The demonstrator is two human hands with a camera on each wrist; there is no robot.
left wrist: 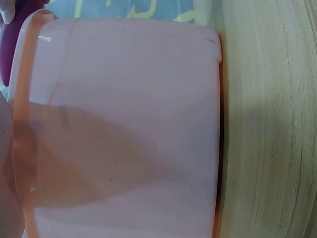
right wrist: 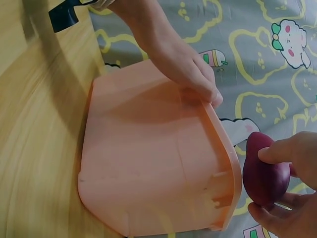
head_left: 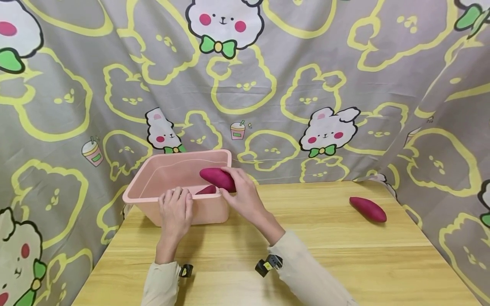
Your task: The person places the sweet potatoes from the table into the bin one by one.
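Observation:
My right hand (head_left: 246, 197) grips a dark purplish-red sweet potato (head_left: 215, 177) over the right end of a pink plastic bin (head_left: 208, 212). In the right wrist view, thumb and fingers close round that sweet potato (right wrist: 265, 173), just past the bin's rim. My left hand (head_left: 175, 212) holds the bin's near rim, fingers curled over the edge. Inside the bin, part of another sweet potato (head_left: 207, 190) shows; the near wall hides the rest. A further sweet potato (head_left: 368, 209) lies on the table at the right, away from both hands.
The bin stands at the back left of a wood-grain table (head_left: 314, 238). A grey curtain (head_left: 268, 85) with cartoon rabbits hangs right behind the table and along its sides. Small black cameras (head_left: 263, 267) are strapped to both sleeves.

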